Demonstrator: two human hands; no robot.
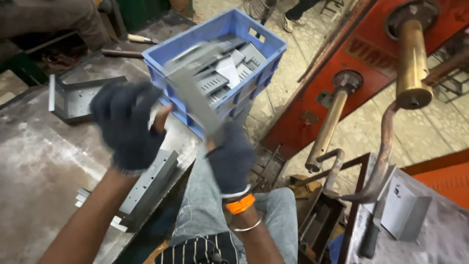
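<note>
Both gloved hands grip one blurred grey metal strip (195, 95) at frame centre: left hand (128, 124) closed on its left part, right hand (230, 159) closed on its lower end. Behind it, upper centre, a blue crate (205, 36) of grey metal parts sits on the counter (34, 161).

A worn grey metal table (34, 161) fills the left. On it: a blue crate (266, 46) at the far right corner, a bent bracket (73, 98) far left, a long perforated channel (149, 188) and small strips (80, 197) at the near edge.
</note>
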